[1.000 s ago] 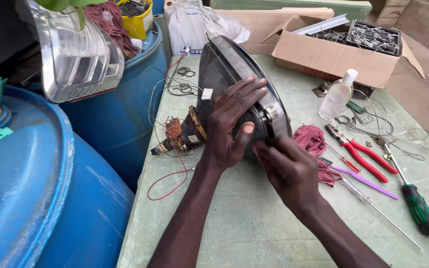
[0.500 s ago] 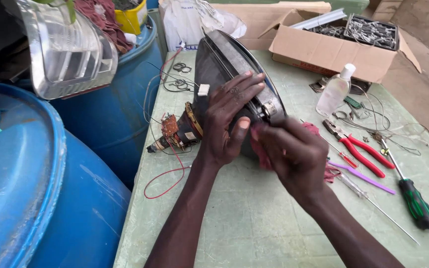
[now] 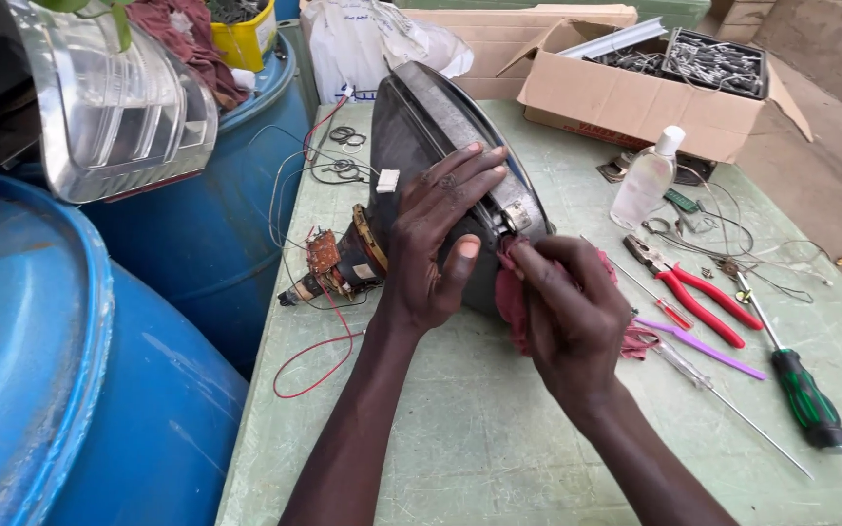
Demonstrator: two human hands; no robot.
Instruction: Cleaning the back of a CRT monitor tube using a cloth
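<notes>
A dark picture tube (image 3: 419, 146) lies on its side on the pale green table (image 3: 499, 438), its neck with a small circuit board and wires (image 3: 328, 263) pointing left. My left hand (image 3: 436, 244) is spread over the tube's funnel, fingers reaching its metal rim band. My right hand (image 3: 567, 317) grips a red cloth (image 3: 514, 297) and presses it against the tube's rim at the near corner.
Right of my hands lie red-handled pliers (image 3: 699, 297), a purple tool (image 3: 699, 346), a green-handled screwdriver (image 3: 801, 390) and a clear bottle (image 3: 647, 180). A cardboard box (image 3: 635, 93) of metal parts stands behind. Blue barrels (image 3: 60, 390) flank the table's left edge.
My right hand with the red cloth has shifted slightly along the tube's rim. My left hand stays spread on the tube. The view has shifted a little.
</notes>
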